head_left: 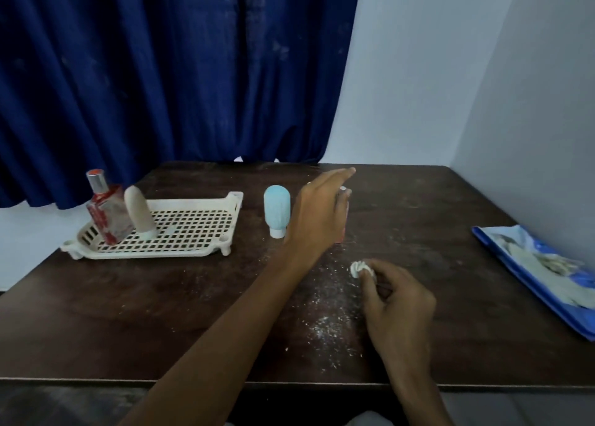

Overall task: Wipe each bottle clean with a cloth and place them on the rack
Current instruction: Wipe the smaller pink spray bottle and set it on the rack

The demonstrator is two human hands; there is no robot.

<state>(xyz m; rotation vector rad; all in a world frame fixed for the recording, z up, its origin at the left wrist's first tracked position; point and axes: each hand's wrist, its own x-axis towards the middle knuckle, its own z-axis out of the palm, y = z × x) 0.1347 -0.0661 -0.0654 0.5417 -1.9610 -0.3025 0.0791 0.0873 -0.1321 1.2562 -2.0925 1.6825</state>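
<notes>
Bottles: four in all, two in the rack and two on the table.
Rack: one cream plastic rack (193, 229) with a grid floor, on the left part of the dark wooden table (128, 313), its long axis running left to right.
Red perfume bottle (108, 211): at the rack's left end, long axis near vertical, cap up, leaning a little left.
Beige bottle (139, 211): just right of the red one, standing on its white cap, rounded end up and tilted left.
Light blue bottle (277, 208): on the table right of the rack, upright on its white cap, rounded end up.
Fourth bottle (344, 213): mostly hidden behind the left hand; upright, with a silvery top and a reddish side showing.
Left hand (318, 214): back to the camera, forefinger stretched forward; I cannot tell whether it grips the fourth bottle.
Right hand (396, 300): resting on the table, fingertips pinching one small white cloth wad (360, 268).
Crumbs: white specks (325, 322) scattered on the table between the arms.
Bag: one blue plastic bag (544, 274) at the table's right edge.
Curtain: dark blue curtain (161, 71) behind the table.
</notes>
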